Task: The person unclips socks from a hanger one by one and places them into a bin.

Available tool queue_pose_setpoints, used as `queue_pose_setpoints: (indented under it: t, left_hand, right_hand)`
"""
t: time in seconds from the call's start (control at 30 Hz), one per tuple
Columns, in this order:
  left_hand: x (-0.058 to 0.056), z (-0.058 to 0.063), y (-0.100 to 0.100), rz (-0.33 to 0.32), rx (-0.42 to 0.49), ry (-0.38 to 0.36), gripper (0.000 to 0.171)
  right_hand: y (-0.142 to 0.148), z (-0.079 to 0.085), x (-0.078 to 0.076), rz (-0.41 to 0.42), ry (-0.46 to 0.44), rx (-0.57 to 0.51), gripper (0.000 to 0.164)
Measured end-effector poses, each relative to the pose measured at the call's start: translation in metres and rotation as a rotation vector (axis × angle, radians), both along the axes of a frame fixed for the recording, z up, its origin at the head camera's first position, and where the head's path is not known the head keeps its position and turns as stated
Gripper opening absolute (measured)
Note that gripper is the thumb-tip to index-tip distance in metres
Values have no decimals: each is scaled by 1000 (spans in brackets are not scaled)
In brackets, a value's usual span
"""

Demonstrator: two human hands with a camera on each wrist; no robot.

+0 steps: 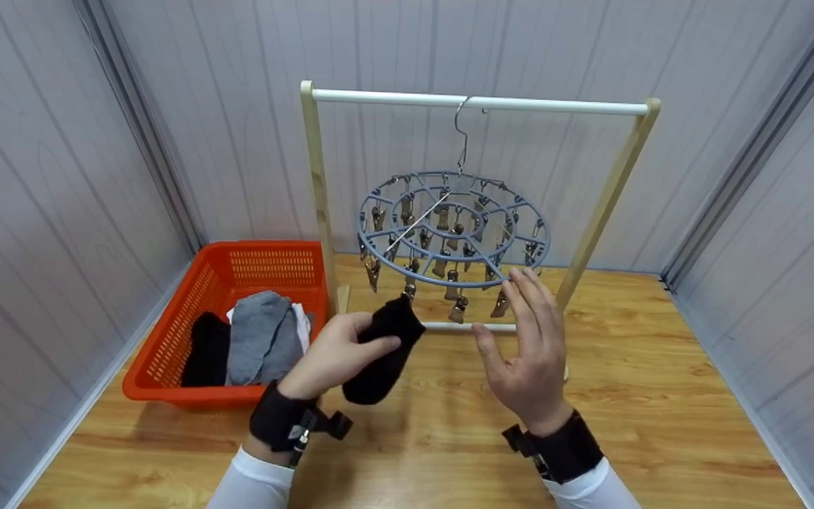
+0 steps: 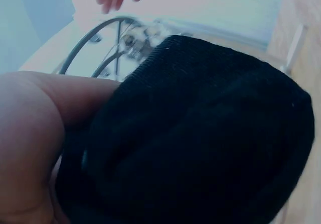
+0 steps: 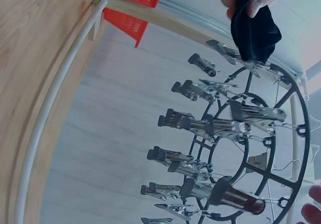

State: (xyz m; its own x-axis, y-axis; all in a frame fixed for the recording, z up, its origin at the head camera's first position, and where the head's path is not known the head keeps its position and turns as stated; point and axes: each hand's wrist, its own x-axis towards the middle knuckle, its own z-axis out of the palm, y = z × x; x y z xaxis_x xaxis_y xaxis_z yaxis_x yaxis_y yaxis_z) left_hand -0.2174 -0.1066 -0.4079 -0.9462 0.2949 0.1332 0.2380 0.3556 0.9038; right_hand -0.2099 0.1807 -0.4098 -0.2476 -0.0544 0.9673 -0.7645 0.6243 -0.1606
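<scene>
In the head view a black sock [image 1: 382, 357] hangs from my left hand [image 1: 340, 350], pinched between thumb and fingers. The sock's top edge reaches up to a metal clip [image 1: 409, 288] at the near left of the round grey clip hanger [image 1: 442, 279]; whether the clip bites the cloth I cannot tell. Black cloth of the sock [image 2: 200, 133] fills most of the left wrist view. My right hand [image 1: 531, 350] is raised at the hanger's near right rim, fingers straight and holding nothing. Several clips [image 3: 256, 113] dangle from the hanger in the right wrist view.
Left of the rack stands an orange basket [image 1: 223, 396] with grey cloth [image 1: 262, 339], black cloth [image 1: 207, 350] and something white inside. The hanger hooks over the white bar [image 1: 555, 105] of a wooden-legged rack [image 1: 608, 198]. Pale panel walls [image 1: 251, 127] surround the wooden floor [image 1: 435, 438].
</scene>
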Motion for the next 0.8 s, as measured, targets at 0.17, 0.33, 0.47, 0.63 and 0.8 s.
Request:
queue_pose_setpoints:
  t: [0.17,0.33,0.47,0.63,0.8]
  left_hand:
    - [-1,8,-23,63,23,14,23]
    - [-3,16,-47,143,63,9,26]
    - [-5,18,-67,220,21,5,28]
    - [-7,16,-88,336,-87,36,32]
    - [-6,16,-105,420,-215,4,42]
  right_hand:
    - [0,-2,0,-37,-61,49,65]
    - [0,-3,-1,-59,-89,73,65]
    - [-1,-4,0,-60,-99,83,66]
    - [0,-5,1,-38,-153,78,63]
    - [0,-4,1,-40,-146,89,62]
